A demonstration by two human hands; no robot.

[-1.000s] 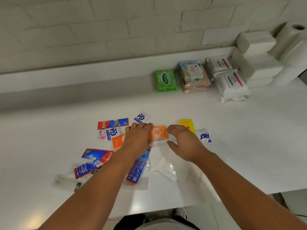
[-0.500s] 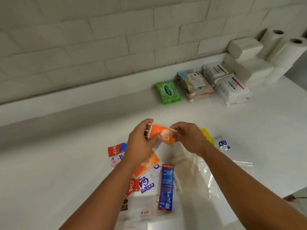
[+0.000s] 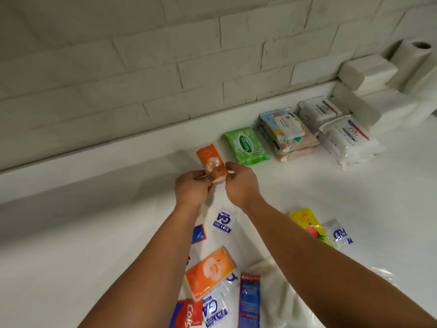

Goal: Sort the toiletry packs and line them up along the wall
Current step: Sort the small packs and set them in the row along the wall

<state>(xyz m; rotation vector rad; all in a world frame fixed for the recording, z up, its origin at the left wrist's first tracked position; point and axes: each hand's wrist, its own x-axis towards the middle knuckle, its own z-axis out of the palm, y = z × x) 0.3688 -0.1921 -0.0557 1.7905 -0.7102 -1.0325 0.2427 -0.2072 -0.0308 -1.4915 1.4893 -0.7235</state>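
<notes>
Gripping one small orange tissue pack (image 3: 211, 165) between them, a person's two bare hands hold it up above the white counter (image 3: 82, 233), just left of the row already lined up along the brick wall (image 3: 165, 67). Fingers of the left hand (image 3: 192, 188) pinch the pack's near left edge; the right hand (image 3: 240, 183) pinches its right edge, both closed on it.

Low in the frame, from the left, lie loose items on the counter: a red toothpaste box (image 3: 189, 314), a second orange tissue pack (image 3: 210, 272), white-and-blue sachets (image 3: 221, 222), a blue toothpaste box (image 3: 248, 301) and crumpled clear plastic (image 3: 378, 280). Further right, a yellow sachet (image 3: 308, 224) lies partly under the right forearm, touching another blue-lettered sachet (image 3: 339, 233).

Along the wall, left to right, sit a green wipes pack (image 3: 247, 146), a stack of patterned wipes packs (image 3: 287, 133), white wipes packs (image 3: 347, 138), folded white tissue bundles (image 3: 367, 74) and a paper roll (image 3: 413, 60).
</notes>
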